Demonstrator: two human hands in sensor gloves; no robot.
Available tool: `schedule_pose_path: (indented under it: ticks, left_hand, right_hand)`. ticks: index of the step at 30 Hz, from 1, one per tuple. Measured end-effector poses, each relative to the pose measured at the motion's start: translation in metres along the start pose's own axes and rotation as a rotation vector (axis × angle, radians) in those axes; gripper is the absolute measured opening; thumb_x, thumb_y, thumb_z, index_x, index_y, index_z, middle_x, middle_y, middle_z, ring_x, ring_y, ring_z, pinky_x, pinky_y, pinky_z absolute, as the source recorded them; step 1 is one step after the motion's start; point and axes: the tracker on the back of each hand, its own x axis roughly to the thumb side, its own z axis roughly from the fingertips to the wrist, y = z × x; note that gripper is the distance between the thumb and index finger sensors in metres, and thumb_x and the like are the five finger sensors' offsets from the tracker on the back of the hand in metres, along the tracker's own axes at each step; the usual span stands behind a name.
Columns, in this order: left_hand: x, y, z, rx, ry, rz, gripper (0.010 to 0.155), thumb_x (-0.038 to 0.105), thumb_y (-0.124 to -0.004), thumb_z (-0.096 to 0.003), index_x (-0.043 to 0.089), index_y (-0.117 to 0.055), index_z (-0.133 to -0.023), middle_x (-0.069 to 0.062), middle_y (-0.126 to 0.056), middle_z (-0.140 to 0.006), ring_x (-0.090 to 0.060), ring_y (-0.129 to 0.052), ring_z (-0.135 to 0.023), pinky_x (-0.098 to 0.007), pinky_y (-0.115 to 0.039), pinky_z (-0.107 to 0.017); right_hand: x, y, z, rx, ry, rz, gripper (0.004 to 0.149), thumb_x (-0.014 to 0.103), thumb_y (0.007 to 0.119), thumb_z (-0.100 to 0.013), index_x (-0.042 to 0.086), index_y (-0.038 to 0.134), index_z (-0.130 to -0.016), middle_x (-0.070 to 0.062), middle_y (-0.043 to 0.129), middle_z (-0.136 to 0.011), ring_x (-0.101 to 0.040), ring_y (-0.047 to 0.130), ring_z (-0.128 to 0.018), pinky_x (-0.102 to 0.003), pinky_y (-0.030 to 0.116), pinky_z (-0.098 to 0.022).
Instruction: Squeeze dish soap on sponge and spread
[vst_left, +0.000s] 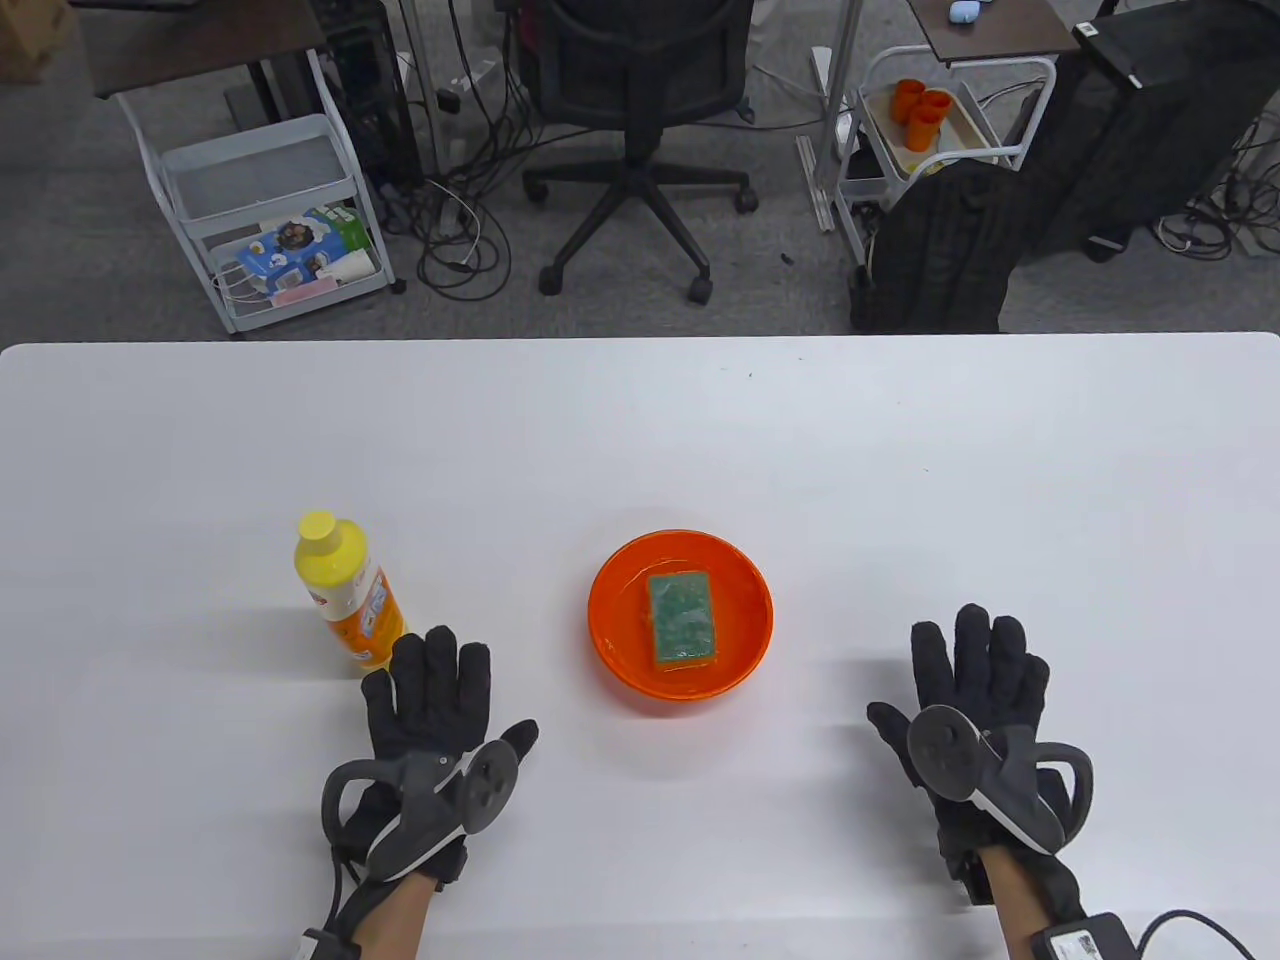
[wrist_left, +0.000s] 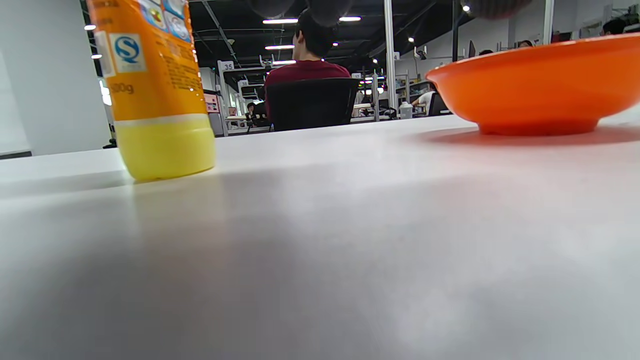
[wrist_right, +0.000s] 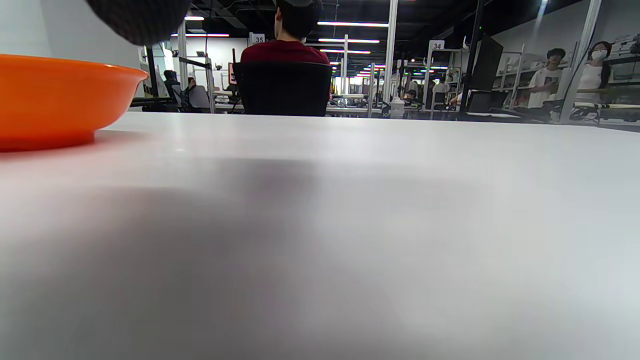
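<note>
- Bowl (vst_left: 681, 622): orange, stands on the white table (vst_left: 900, 480) near the table's middle; used here as the reference point.
- Sponge (vst_left: 682, 619): lies flat inside the bowl, green scouring face up, yellow layer visible along its near edge.
- Soap bottle (vst_left: 348, 592): yellow cap, orange label, stands upright on the table to the left of the bowl, well apart from it. In the left wrist view the bottle (wrist_left: 155, 90) stands left of the bowl (wrist_left: 540, 85); its cap is out of frame.
- Left hand (vst_left: 435, 730): lies palm down on the table, left of and nearer the viewer than the bowl. Fingers extended and together; it holds nothing. Fingertips lie just beside the base of the soap bottle; contact cannot be determined.
- Right hand (vst_left: 975, 715): lies palm down on the table, right of the bowl and well apart from it. Fingers extended, slightly spread; it holds nothing.
- Right wrist view: only the bowl's rim and wall (wrist_right: 60, 100) appear at the left edge.
</note>
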Motion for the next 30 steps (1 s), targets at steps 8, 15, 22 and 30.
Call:
schedule_pose_path:
  ticks: [8,15,22,30]
  left_hand:
    - [-0.058,0.022,0.008,0.097,0.320,0.278,0.068,0.070,-0.066,-0.0513,0.015,-0.089,-0.085,-0.011,-0.103,-0.082,-0.040,-0.099,-0.078,-0.057,-0.076,-0.063]
    - [-0.108,0.006,-0.004,0.015,0.554,0.380,0.111,0.080,-0.071,-0.0421,-0.003,-0.047,-0.111,-0.025,-0.068,-0.104,-0.055,-0.067,-0.093,-0.070,-0.053,-0.071]
    - [-0.120,-0.014,-0.040,-0.028,0.536,0.455,0.115,0.076,-0.076,-0.0418,0.001,-0.034,-0.118,-0.030,-0.045,-0.115,-0.062,-0.042,-0.100,-0.074,-0.036,-0.073]
    - [-0.121,-0.035,-0.054,-0.008,0.522,0.639,0.092,0.072,-0.075,-0.0477,0.026,-0.038,-0.119,-0.026,-0.034,-0.128,-0.064,-0.021,-0.106,-0.074,-0.020,-0.071]
  right_hand:
    - [0.009,0.002,0.002,-0.005,-0.029,-0.016,0.084,0.063,0.059,-0.058,0.016,0.028,-0.120,-0.027,0.014,-0.124,-0.056,0.012,-0.110,-0.070,0.023,-0.079]
    - [0.012,0.003,0.002,-0.002,-0.030,-0.030,0.083,0.062,0.059,-0.058,0.016,0.029,-0.120,-0.028,0.015,-0.124,-0.057,0.013,-0.110,-0.070,0.024,-0.079]
    - [0.007,0.004,0.003,-0.008,-0.013,-0.021,0.083,0.062,0.060,-0.058,0.016,0.029,-0.119,-0.028,0.015,-0.123,-0.056,0.013,-0.110,-0.070,0.023,-0.079]
    - [0.007,0.004,0.002,-0.006,-0.014,-0.038,0.082,0.061,0.060,-0.058,0.016,0.030,-0.119,-0.027,0.015,-0.124,-0.056,0.013,-0.110,-0.070,0.023,-0.079]
